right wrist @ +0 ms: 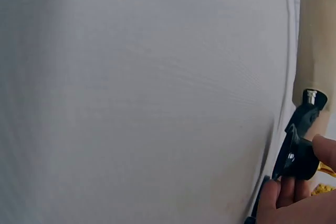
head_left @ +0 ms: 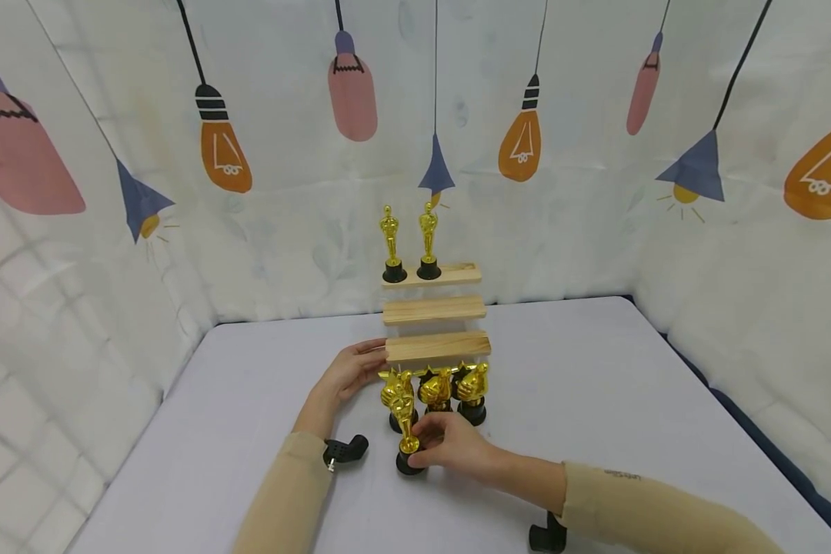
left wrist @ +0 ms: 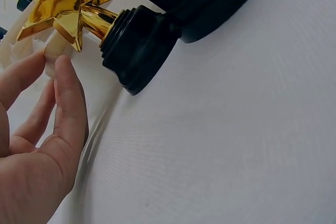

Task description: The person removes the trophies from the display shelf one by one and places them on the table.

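My right hand (head_left: 457, 445) grips a gold trophy (head_left: 403, 415) low down, by its black base (right wrist: 304, 160). That trophy stands upright in front of the other trophies, and its underside is partly visible in the right wrist view. At the left end of the lowest visible wooden step (head_left: 438, 347), my left hand (head_left: 349, 371) pinches the board's end between thumb and fingers (left wrist: 68, 98). A gold star trophy (left wrist: 58, 9) is close by its fingertips. Several gold trophies (head_left: 472, 385) with black bases cluster before the steps, partly overlapping one another.
Two gold figure trophies (head_left: 428, 235) stand on the top wooden step (head_left: 462, 273); the middle step (head_left: 434, 310) holds nothing. A white cloth covers the table (head_left: 561, 369). Behind it hangs a curtain (head_left: 284, 231) printed with lamps.
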{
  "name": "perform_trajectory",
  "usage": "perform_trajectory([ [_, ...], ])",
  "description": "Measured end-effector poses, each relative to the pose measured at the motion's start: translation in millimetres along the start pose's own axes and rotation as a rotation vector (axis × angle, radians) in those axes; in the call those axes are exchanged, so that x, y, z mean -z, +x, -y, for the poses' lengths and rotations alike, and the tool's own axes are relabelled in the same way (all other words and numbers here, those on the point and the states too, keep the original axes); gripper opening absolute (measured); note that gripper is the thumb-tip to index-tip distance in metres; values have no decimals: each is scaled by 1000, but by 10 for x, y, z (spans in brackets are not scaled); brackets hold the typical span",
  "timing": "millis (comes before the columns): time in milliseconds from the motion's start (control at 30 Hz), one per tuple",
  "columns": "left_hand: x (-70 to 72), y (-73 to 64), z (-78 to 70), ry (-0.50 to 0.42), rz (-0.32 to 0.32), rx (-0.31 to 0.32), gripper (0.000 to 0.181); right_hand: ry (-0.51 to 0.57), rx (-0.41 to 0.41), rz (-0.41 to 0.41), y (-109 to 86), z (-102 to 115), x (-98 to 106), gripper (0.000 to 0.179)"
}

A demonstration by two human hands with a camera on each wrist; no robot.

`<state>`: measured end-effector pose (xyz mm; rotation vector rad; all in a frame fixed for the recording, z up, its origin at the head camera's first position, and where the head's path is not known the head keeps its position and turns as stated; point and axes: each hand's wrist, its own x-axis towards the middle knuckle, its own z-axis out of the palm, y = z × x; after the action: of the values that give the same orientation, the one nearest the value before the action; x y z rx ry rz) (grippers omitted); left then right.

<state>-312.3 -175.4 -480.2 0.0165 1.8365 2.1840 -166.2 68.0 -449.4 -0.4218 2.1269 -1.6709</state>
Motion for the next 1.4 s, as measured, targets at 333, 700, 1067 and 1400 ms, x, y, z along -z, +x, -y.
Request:
perform_trajectory([
  [333, -11, 3, -2, 0, -2, -5, 53, -60, 19, 20, 41, -52, -23, 32],
  [700, -18, 3, -13, -12, -6, 5, 54, -113, 47, -14, 40, -54, -48, 36],
  [1067, -16, 4, -18, -10, 3, 4, 53, -42, 3, -51, 45, -55, -111, 30],
  [1400, -8, -9, -13, -17, 6, 0, 53, -12, -21, -97, 67, -34, -163, 30],
])
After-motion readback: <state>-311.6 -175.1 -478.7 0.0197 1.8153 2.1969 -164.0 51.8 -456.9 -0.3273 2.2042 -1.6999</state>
